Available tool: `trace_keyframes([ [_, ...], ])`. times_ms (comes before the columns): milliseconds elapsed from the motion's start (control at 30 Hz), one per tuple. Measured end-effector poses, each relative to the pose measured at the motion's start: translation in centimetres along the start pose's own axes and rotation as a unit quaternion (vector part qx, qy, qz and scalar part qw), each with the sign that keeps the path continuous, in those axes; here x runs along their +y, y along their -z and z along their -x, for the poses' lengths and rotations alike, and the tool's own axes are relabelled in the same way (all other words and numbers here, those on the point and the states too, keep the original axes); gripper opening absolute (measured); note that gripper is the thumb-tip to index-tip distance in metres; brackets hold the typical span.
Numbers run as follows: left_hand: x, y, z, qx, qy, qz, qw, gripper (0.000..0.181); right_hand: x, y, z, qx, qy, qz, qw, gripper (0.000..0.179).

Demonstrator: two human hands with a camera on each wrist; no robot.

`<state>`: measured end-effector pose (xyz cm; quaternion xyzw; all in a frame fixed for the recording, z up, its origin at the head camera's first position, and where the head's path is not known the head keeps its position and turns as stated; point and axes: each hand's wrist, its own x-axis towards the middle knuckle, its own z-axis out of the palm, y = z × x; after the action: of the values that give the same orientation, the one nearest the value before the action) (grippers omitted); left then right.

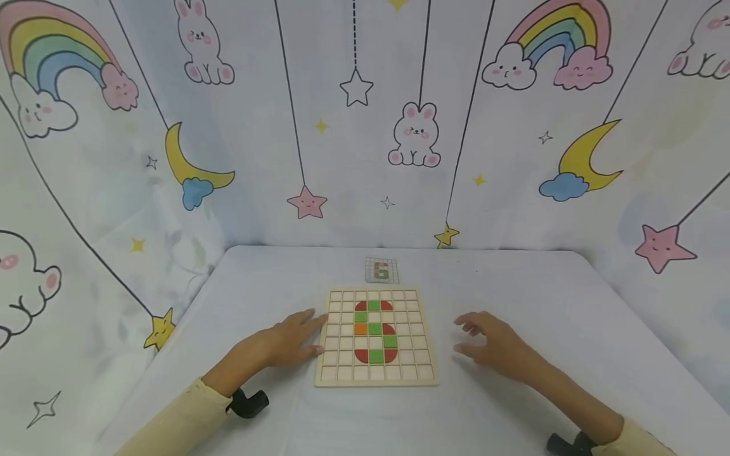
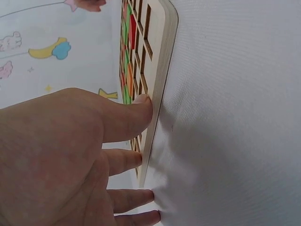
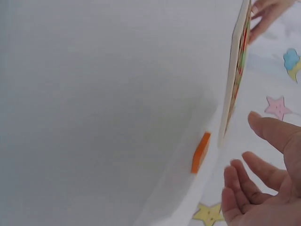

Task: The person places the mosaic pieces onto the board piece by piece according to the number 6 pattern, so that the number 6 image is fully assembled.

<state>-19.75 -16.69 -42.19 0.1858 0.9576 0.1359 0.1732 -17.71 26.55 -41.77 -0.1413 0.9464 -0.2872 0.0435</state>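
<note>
A square wooden grid board (image 1: 376,383) lies flat on the table, with red, green and orange tiles set in its middle cells in a curved figure. My left hand (image 1: 285,342) rests at the board's left edge, its fingers extended. In the left wrist view the thumb (image 2: 136,117) touches the rim and a finger lies on the frame. To the right of the board, apart from it, my right hand (image 1: 499,348) hovers with loosely bent fingers and nothing in them. The right wrist view shows a loose orange tile (image 3: 201,153) on the table near that hand; the head view hides it.
Just behind the board lies a small clear card (image 1: 382,270) printed with a coloured grid figure. The table (image 1: 274,272) is covered in white cloth. A patterned curtain (image 1: 365,152) with rabbits, stars and moons hangs behind and at both sides.
</note>
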Motion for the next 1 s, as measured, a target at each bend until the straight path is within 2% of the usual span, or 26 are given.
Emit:
trace_keyframes([
  [167,-0.1,-0.1,0.1,0.0,-0.001,0.0,1.0,0.072,1.6,1.4,1.5,-0.025,-0.019,0.005,0.9995,0.055],
  [367,-0.1,-0.2,0.1,0.001,-0.001,0.005,1.0,0.072,2.6,1.2,2.1,-0.048,-0.055,0.008,0.9973,0.052],
  [733,0.2,0.0,0.1,0.001,0.0,0.001,1.0,0.071,3.3,0.5,2.3,-0.021,-0.003,0.031,0.9993,0.023],
  [1000,0.1,-0.1,0.1,0.001,0.0,-0.002,1.0,0.072,3.5,0.3,2.3,-0.016,0.013,0.029,0.9994,0.02],
])
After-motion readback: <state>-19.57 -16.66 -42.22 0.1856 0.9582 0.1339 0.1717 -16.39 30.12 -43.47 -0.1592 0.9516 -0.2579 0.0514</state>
